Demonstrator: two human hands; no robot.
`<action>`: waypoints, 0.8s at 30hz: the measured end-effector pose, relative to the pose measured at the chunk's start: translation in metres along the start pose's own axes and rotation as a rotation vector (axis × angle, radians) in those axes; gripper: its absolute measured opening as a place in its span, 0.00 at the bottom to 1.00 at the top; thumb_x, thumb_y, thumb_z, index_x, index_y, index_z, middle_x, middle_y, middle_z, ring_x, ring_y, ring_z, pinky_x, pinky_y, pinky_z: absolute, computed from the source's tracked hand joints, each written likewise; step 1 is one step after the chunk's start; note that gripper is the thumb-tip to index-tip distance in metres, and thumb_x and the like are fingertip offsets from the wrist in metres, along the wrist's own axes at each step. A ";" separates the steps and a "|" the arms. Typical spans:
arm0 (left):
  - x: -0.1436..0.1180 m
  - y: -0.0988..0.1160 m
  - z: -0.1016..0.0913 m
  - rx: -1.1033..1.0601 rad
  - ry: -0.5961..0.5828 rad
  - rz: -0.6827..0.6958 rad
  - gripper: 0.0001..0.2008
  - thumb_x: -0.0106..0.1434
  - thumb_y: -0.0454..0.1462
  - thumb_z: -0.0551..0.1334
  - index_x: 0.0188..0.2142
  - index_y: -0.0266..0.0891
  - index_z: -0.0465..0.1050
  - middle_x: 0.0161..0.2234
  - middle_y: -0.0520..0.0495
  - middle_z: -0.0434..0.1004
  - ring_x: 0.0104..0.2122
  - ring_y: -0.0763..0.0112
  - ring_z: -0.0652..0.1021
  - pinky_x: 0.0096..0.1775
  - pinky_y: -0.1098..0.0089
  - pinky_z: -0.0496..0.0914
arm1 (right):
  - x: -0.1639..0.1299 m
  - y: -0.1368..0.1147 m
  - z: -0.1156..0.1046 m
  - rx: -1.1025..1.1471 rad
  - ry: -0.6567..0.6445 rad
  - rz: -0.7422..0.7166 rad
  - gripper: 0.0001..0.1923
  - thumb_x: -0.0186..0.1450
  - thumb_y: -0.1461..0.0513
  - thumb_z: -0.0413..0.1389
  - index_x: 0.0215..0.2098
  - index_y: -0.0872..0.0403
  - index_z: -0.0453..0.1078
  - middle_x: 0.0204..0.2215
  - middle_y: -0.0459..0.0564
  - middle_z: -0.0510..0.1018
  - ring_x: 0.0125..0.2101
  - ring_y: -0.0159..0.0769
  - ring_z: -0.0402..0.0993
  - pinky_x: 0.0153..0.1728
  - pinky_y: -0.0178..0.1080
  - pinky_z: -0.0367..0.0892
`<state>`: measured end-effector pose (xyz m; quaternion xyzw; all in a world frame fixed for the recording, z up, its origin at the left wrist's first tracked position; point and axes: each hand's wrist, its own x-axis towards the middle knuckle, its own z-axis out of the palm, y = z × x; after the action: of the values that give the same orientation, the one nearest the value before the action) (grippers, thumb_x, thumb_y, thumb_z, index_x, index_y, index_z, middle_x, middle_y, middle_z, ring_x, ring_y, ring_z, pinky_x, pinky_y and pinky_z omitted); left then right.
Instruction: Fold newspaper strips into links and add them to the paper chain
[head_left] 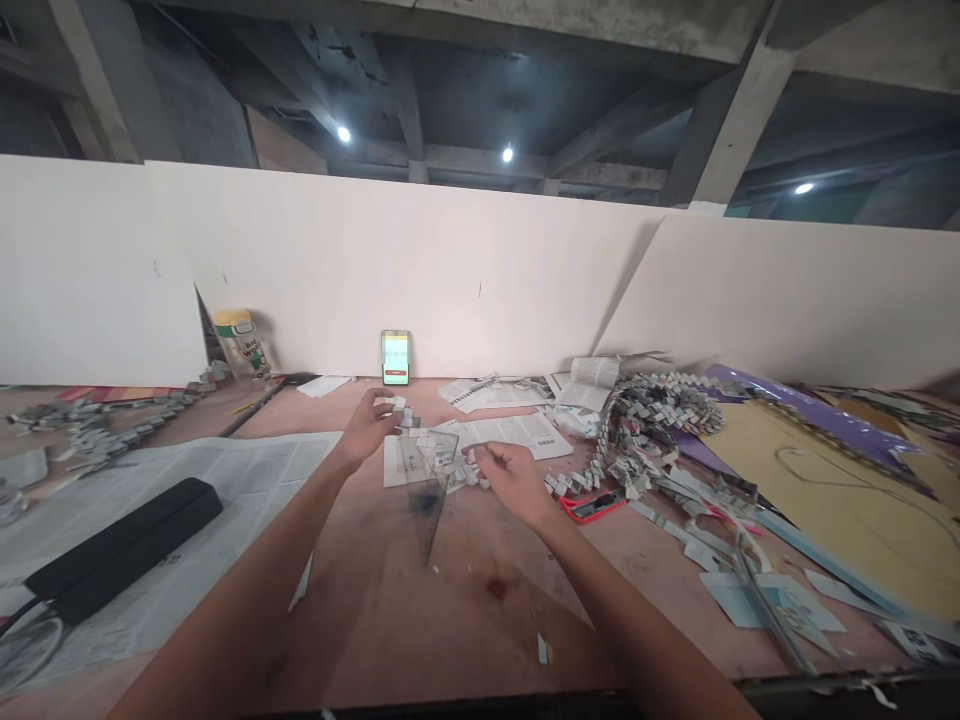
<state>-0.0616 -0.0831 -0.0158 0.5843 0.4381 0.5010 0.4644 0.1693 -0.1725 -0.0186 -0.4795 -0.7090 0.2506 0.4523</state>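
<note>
At the middle of the table (pixel 450 590), the left hand (pixel 367 425) pinches a small folded paper piece (pixel 395 404) at its fingertips, while the right hand (pixel 510 480) curls around more folded bits (pixel 474 478). Between the hands lies a clear set square (pixel 426 490) on newspaper (pixel 480 440). Right of them a chain of folded paper (pixel 645 420) piles up beside a red cutter (pixel 592 505); a phone (pixel 395 357) leans against the white board (pixel 450 270) behind.
</note>
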 end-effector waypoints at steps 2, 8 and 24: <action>-0.015 0.015 0.010 -0.113 -0.038 0.064 0.24 0.54 0.41 0.65 0.50 0.42 0.63 0.36 0.48 0.73 0.38 0.67 0.74 0.41 0.66 0.69 | 0.003 -0.009 0.000 -0.001 0.037 -0.021 0.17 0.63 0.58 0.45 0.17 0.53 0.55 0.17 0.43 0.64 0.22 0.30 0.60 0.25 0.33 0.56; -0.050 0.046 0.039 -0.480 -0.224 0.085 0.09 0.60 0.42 0.59 0.35 0.38 0.68 0.36 0.44 0.72 0.35 0.66 0.75 0.39 0.66 0.68 | 0.011 -0.034 0.009 0.124 0.122 -0.070 0.12 0.63 0.62 0.46 0.32 0.55 0.71 0.38 0.51 0.77 0.30 0.34 0.72 0.31 0.35 0.64; -0.092 0.045 0.072 -0.839 -0.442 -0.308 0.08 0.59 0.39 0.60 0.29 0.40 0.61 0.18 0.58 0.58 0.15 0.79 0.64 0.18 0.75 0.65 | -0.014 -0.048 0.016 0.284 0.188 -0.213 0.11 0.62 0.60 0.53 0.23 0.52 0.61 0.25 0.48 0.71 0.27 0.34 0.69 0.29 0.38 0.67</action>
<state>0.0011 -0.1883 0.0071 0.3680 0.1711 0.4237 0.8098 0.1350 -0.2039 0.0061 -0.3546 -0.6678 0.2531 0.6035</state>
